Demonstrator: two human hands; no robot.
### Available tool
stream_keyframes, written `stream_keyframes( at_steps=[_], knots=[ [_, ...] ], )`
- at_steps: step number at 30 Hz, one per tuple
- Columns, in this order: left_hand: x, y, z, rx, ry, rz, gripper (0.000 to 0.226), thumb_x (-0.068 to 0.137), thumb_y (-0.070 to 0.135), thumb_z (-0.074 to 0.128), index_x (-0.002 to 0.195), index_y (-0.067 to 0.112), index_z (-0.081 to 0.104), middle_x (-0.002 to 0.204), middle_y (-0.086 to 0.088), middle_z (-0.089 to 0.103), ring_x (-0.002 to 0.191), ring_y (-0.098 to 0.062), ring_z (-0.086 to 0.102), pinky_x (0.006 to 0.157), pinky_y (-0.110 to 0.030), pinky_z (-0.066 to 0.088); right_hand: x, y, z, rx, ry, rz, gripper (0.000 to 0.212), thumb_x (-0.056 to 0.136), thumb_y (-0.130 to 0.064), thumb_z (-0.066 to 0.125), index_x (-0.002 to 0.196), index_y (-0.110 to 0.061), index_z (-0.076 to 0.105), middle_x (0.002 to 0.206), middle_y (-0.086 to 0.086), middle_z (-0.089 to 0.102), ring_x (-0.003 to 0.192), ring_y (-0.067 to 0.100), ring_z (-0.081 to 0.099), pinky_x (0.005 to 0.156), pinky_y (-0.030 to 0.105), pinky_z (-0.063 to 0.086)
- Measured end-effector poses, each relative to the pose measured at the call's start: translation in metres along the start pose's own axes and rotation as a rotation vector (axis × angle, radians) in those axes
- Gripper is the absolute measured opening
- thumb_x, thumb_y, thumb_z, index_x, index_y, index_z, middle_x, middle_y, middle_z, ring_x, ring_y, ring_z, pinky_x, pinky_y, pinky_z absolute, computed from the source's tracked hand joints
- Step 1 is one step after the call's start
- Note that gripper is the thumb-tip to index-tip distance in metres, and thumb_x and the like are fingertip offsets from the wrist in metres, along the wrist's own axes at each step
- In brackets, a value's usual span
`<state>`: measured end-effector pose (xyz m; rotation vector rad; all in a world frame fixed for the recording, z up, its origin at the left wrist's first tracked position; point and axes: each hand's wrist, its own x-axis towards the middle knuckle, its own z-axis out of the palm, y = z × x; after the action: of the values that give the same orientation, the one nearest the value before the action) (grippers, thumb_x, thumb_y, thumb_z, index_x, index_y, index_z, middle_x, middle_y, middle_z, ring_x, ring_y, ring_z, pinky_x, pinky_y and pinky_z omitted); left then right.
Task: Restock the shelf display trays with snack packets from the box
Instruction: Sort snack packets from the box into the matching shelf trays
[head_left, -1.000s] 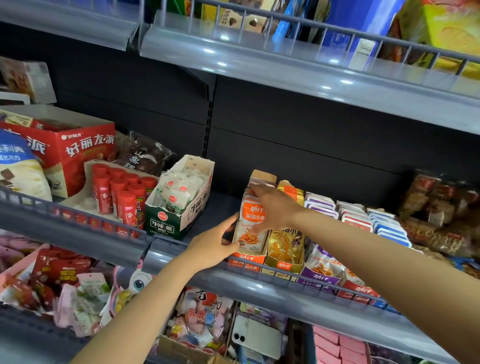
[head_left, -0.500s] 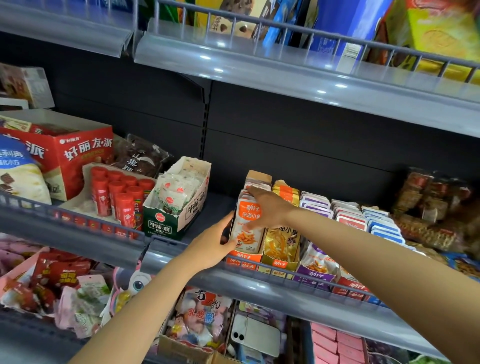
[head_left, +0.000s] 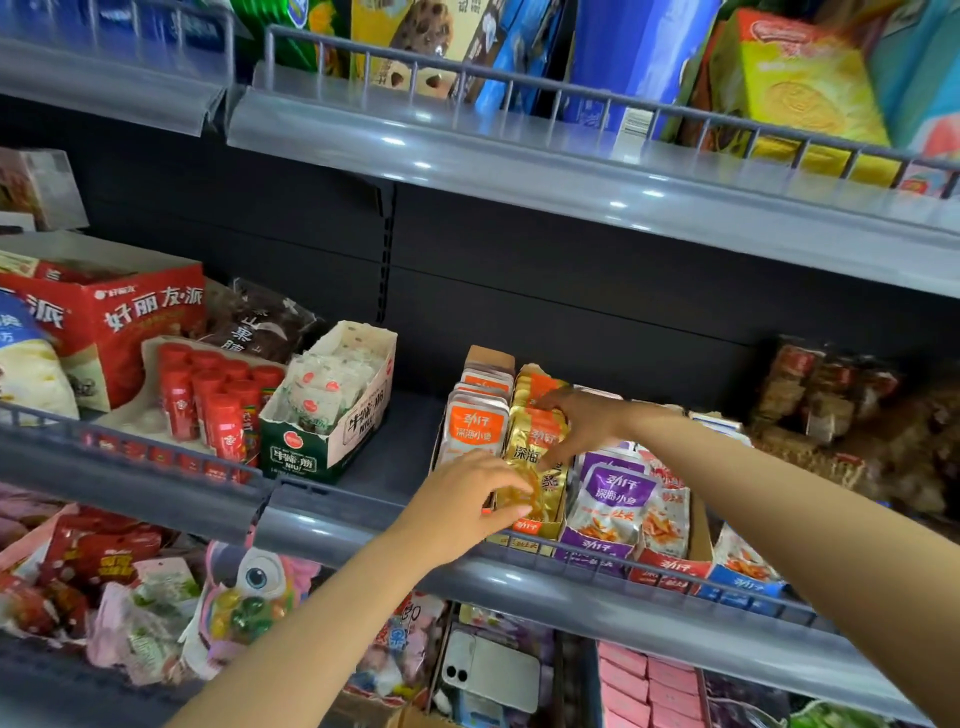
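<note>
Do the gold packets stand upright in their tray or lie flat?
Upright: the gold packets stand on edge, faces forward, the left hand holding the front one, the right hand gripping their tops.

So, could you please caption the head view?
Left hand and right hand hold gold snack packets in the display tray, between orange packets and purple packets.

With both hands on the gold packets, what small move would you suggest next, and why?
Probably ease the gold packets back to stand straight in their tray. The right hand grips their tops, the left hand holds the front one low, and it seems to lean forward, unlike the tidy orange packets beside.
</note>
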<state>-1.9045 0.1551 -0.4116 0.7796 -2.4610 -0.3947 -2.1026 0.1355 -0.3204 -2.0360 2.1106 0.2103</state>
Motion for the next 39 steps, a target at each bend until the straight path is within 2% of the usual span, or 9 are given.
stream_keyframes(
  at_steps=[4, 13, 17, 21, 26, 28, 31, 35, 39],
  knots=[
    [0.005, -0.007, 0.015, 0.033, -0.072, -0.043, 0.035, 0.088, 0.049, 0.054, 0.119, 0.034, 0.060, 0.125, 0.016, 0.055, 0.122, -0.004, 0.042, 0.109, -0.035, 0.031, 0.009, -0.004, 0.005, -0.049, 0.067, -0.019, 0.096, 0.070, -0.051, 0.076, 0.145, -0.022, 0.025, 0.151, 0.003, 0.030, 0.137, 0.023, 0.031, 0.110, 0.037, 0.032],
    [0.007, -0.014, 0.023, 0.013, -0.094, -0.049, 0.028, 0.088, 0.049, 0.054, 0.104, 0.030, 0.068, 0.110, 0.018, 0.052, 0.101, 0.001, 0.045, 0.092, -0.024, 0.039, 0.014, -0.006, 0.014, -0.041, 0.081, -0.009, 0.112, 0.062, -0.053, 0.080, 0.146, -0.022, 0.013, 0.150, 0.003, 0.020, 0.140, 0.025, 0.024, 0.109, 0.042, 0.035],
    [0.007, -0.014, 0.023, 0.027, -0.095, -0.049, 0.028, 0.089, 0.048, 0.053, 0.102, 0.028, 0.068, 0.111, 0.017, 0.051, 0.100, 0.002, 0.043, 0.090, -0.022, 0.038, 0.012, -0.006, 0.012, 0.014, 0.035, -0.004, 0.113, 0.064, -0.053, 0.079, 0.147, -0.024, 0.008, 0.151, 0.002, 0.029, 0.138, 0.026, 0.032, 0.106, 0.040, 0.038],
    [0.006, -0.014, 0.024, 0.027, -0.087, -0.050, 0.028, 0.089, 0.047, 0.054, 0.102, 0.027, 0.069, 0.111, 0.017, 0.050, 0.099, 0.003, 0.041, 0.087, -0.020, 0.036, 0.009, -0.009, 0.014, 0.001, 0.024, -0.091, 0.111, 0.063, -0.049, 0.082, 0.147, -0.024, 0.012, 0.151, 0.000, 0.031, 0.137, 0.024, 0.034, 0.108, 0.039, 0.038],
    [0.004, -0.015, 0.024, 0.026, -0.089, -0.050, 0.031, 0.090, 0.049, 0.051, 0.103, 0.027, 0.068, 0.116, 0.017, 0.050, 0.102, 0.004, 0.038, 0.091, -0.022, 0.036, 0.012, -0.009, 0.019, -0.026, 0.242, -0.121, 0.099, 0.068, -0.043, 0.080, 0.144, -0.023, 0.020, 0.145, 0.002, 0.041, 0.129, 0.024, 0.045, 0.099, 0.035, 0.044],
    [0.003, -0.014, 0.024, 0.027, -0.088, -0.049, 0.032, 0.090, 0.049, 0.051, 0.104, 0.027, 0.068, 0.117, 0.016, 0.051, 0.103, 0.005, 0.037, 0.093, -0.024, 0.037, 0.014, -0.009, 0.019, -0.083, 0.296, -0.146, 0.098, 0.069, -0.045, 0.079, 0.145, -0.024, 0.021, 0.149, 0.002, 0.036, 0.134, 0.024, 0.038, 0.106, 0.037, 0.037],
    [0.002, -0.013, 0.023, 0.027, -0.086, -0.050, 0.031, 0.090, 0.049, 0.051, 0.103, 0.027, 0.068, 0.117, 0.016, 0.051, 0.104, 0.003, 0.039, 0.093, -0.025, 0.039, 0.012, -0.012, 0.018, -0.149, 0.209, -0.156, 0.105, 0.070, -0.041, 0.079, 0.149, -0.025, 0.013, 0.156, 0.002, 0.021, 0.142, 0.025, 0.023, 0.111, 0.041, 0.030],
    [0.003, -0.013, 0.024, 0.032, -0.085, -0.050, 0.030, 0.091, 0.047, 0.051, 0.105, 0.027, 0.068, 0.118, 0.015, 0.051, 0.103, 0.005, 0.038, 0.093, -0.024, 0.038, 0.010, -0.011, 0.020, -0.077, 0.177, -0.124, 0.106, 0.075, -0.025, 0.078, 0.150, -0.026, 0.004, 0.158, 0.001, 0.015, 0.142, 0.024, 0.025, 0.106, 0.036, 0.038],
    [0.002, -0.011, 0.023, 0.042, -0.081, -0.052, 0.031, 0.091, 0.048, 0.050, 0.105, 0.026, 0.068, 0.119, 0.015, 0.051, 0.107, 0.001, 0.042, 0.093, -0.024, 0.038, 0.010, -0.012, 0.020, -0.059, 0.177, -0.143, 0.106, 0.076, -0.023, 0.077, 0.150, -0.025, 0.002, 0.158, 0.001, 0.013, 0.143, 0.023, 0.024, 0.106, 0.035, 0.037]
  ],
)
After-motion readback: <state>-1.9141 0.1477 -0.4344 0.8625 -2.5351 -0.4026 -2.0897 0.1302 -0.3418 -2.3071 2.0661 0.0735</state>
